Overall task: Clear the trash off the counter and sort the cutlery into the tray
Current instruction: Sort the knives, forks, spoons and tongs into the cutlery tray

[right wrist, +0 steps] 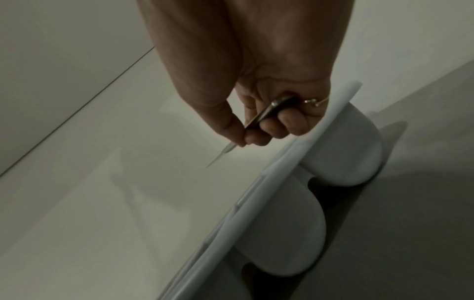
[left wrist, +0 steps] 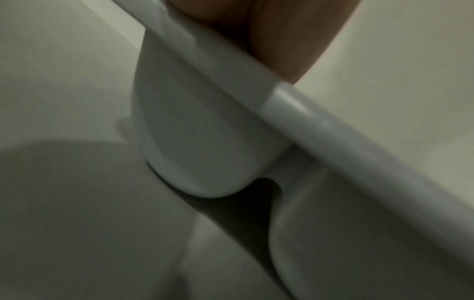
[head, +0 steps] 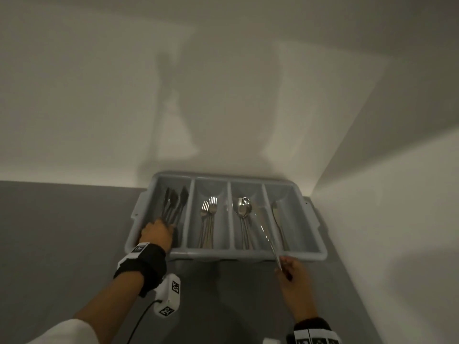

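A grey four-compartment cutlery tray point(head: 248, 256) stands on the counter against the back wall. My left hand point(head: 159, 232) reaches into the leftmost compartment, where several dark utensils point(head: 173, 202) fan out from its fingers; the fingertips are hidden. Forks point(head: 208, 214) lie in the second compartment, spoons point(head: 242, 212) in the third and a knife point(head: 277, 219) in the fourth. At the tray's front rim, my right hand point(head: 285, 269) pinches the handle end of a steel spoon point(head: 263, 229), whose bowl hovers over the spoon compartment. The right wrist view shows thumb and forefinger on that handle point(right wrist: 259, 119).
The grey counter point(head: 62, 232) stretches left of and in front of the tray. White walls meet in a corner just right of the tray point(head: 372, 219). In the left wrist view only the tray's rim point(left wrist: 307, 121) and underside show.
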A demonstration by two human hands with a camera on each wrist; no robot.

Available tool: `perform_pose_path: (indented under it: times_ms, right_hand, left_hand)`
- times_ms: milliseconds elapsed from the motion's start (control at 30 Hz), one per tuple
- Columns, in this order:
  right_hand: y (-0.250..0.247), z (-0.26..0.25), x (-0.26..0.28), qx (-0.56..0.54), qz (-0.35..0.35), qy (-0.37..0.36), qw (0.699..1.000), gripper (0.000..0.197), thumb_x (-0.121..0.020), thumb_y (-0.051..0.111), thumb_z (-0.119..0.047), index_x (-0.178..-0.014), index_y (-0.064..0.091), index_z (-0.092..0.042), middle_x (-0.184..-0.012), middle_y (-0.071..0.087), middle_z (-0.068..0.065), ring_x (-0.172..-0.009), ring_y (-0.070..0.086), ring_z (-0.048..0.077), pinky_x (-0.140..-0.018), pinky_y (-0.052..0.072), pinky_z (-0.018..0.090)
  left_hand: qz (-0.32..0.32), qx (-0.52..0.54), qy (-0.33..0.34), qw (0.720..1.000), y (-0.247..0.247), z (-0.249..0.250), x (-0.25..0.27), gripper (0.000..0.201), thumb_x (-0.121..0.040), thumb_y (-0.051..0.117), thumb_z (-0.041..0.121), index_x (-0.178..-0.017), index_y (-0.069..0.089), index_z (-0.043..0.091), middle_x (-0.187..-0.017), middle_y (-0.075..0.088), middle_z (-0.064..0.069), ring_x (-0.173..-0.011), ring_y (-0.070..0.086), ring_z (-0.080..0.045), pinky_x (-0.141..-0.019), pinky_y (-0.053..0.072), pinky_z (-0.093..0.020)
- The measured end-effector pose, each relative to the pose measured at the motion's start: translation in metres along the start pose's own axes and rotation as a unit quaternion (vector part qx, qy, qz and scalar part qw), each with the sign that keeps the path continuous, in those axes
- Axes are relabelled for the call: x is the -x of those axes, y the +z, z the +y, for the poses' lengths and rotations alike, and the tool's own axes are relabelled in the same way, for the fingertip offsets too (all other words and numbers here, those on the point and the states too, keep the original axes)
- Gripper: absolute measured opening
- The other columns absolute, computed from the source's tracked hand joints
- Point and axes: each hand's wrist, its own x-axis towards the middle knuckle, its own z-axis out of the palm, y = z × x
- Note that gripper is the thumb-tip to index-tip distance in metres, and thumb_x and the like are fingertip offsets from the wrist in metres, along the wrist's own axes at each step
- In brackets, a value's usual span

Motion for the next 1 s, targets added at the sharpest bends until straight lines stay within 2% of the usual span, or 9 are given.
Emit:
perform_pose_path:
  times_ms: [67, 267, 400, 533, 600, 667, 767, 867, 1000]
  right_hand:
    - [-0.011, -0.008, -0.01, 0.017, 0.02, -0.026, 0.999, 0.024, -0.086, 0.052, 0.006, -0.096, 0.052, -0.016, -0.086, 0.058, 0.008, -0.079, 0.057, 0.021, -0.071, 0.041, 0.017]
    - [-0.025, -0.024, -0.086, 0.162, 0.023, 0.004, 0.987, 0.03, -0.089, 0.043, 0.003, -0.118, 0.051, 0.003, -0.112, 0.055, 0.015, -0.108, 0.052, 0.029, -0.098, 0.04, 0.039]
    - [-0.011, -0.013, -0.142, 0.298, -0.029, 0.075, 0.951, 0.027, -0.088, 0.042, -0.001, -0.113, 0.052, 0.004, -0.121, 0.056, 0.028, -0.113, 0.054, 0.039, -0.096, 0.044, 0.042]
    - [-0.001, 0.032, -0.183, 0.427, -0.082, 0.101, 0.895, 0.034, -0.086, 0.051, -0.013, -0.119, 0.048, -0.007, -0.121, 0.057, 0.021, -0.11, 0.055, 0.038, -0.095, 0.047, 0.043]
    - [-0.001, 0.089, -0.231, 0.472, -0.09, 0.091, 0.872, 0.035, -0.078, 0.055, -0.023, -0.112, 0.05, -0.017, -0.114, 0.062, 0.017, -0.102, 0.06, 0.036, -0.092, 0.049, 0.047]
    - [-0.001, 0.134, -0.273, 0.487, -0.109, 0.079, 0.863, 0.033, -0.074, 0.052, -0.032, -0.106, 0.055, -0.023, -0.108, 0.065, 0.013, -0.097, 0.062, 0.035, -0.09, 0.049, 0.049]
    - [-0.006, 0.075, -0.221, 0.445, -0.089, 0.08, 0.888, 0.021, -0.08, 0.051, -0.029, -0.09, 0.065, -0.017, -0.105, 0.068, 0.014, -0.095, 0.062, 0.035, -0.092, 0.05, 0.047]
    - [-0.003, -0.022, -0.136, 0.374, -0.01, 0.054, 0.926, 0.028, -0.085, 0.051, -0.012, -0.112, 0.06, -0.01, -0.118, 0.059, 0.023, -0.108, 0.055, 0.04, -0.096, 0.046, 0.046]
    - [0.031, -0.071, -0.066, 0.319, 0.083, -0.114, 0.937, 0.029, -0.083, 0.055, -0.008, -0.112, 0.06, -0.011, -0.119, 0.054, 0.023, -0.107, 0.051, 0.042, -0.095, 0.044, 0.053]
  left_hand:
    - [-0.011, -0.024, 0.013, 1.0, 0.004, 0.0, 0.002, 0.037, -0.091, 0.044, 0.03, -0.113, 0.05, 0.0, -0.114, 0.06, -0.028, -0.106, 0.056, -0.042, -0.09, 0.047, -0.046]
    - [0.016, 0.015, 0.058, 0.998, 0.003, 0.002, 0.01, 0.033, -0.09, 0.046, 0.022, -0.118, 0.052, 0.004, -0.108, 0.064, -0.027, -0.103, 0.058, -0.041, -0.09, 0.05, -0.047]
    - [0.095, 0.103, 0.16, 0.977, -0.001, -0.005, 0.023, 0.027, -0.084, 0.056, 0.006, -0.111, 0.06, 0.004, -0.114, 0.061, -0.026, -0.108, 0.056, -0.04, -0.1, 0.044, -0.049]
    - [0.13, 0.171, 0.229, 0.949, -0.008, -0.016, 0.052, 0.02, -0.083, 0.054, 0.005, -0.097, 0.069, 0.006, -0.107, 0.061, -0.019, -0.102, 0.057, -0.029, -0.095, 0.044, -0.04]
    - [0.117, 0.205, 0.253, 0.938, -0.011, -0.027, 0.066, 0.023, -0.081, 0.051, 0.012, -0.094, 0.07, 0.019, -0.103, 0.06, -0.008, -0.101, 0.056, -0.02, -0.093, 0.042, -0.03]
    - [0.096, 0.223, 0.261, 0.934, -0.015, -0.039, 0.074, 0.031, -0.081, 0.05, 0.018, -0.089, 0.065, 0.045, -0.1, 0.057, 0.01, -0.1, 0.053, -0.003, -0.094, 0.038, -0.012]
    - [0.089, 0.218, 0.247, 0.94, -0.027, -0.054, 0.083, 0.026, -0.079, 0.044, 0.036, -0.086, 0.057, 0.058, -0.099, 0.053, 0.023, -0.095, 0.052, 0.013, -0.088, 0.034, 0.003]
    - [0.086, 0.235, 0.237, 0.939, -0.042, -0.073, 0.093, 0.026, -0.081, 0.045, 0.034, -0.082, 0.058, 0.056, -0.091, 0.061, 0.031, -0.09, 0.054, 0.015, -0.082, 0.035, 0.004]
    - [0.079, 0.233, 0.165, 0.955, -0.065, -0.129, 0.112, 0.04, -0.079, 0.047, 0.023, -0.076, 0.056, 0.063, -0.082, 0.056, 0.051, -0.078, 0.055, 0.021, -0.069, 0.038, 0.005]
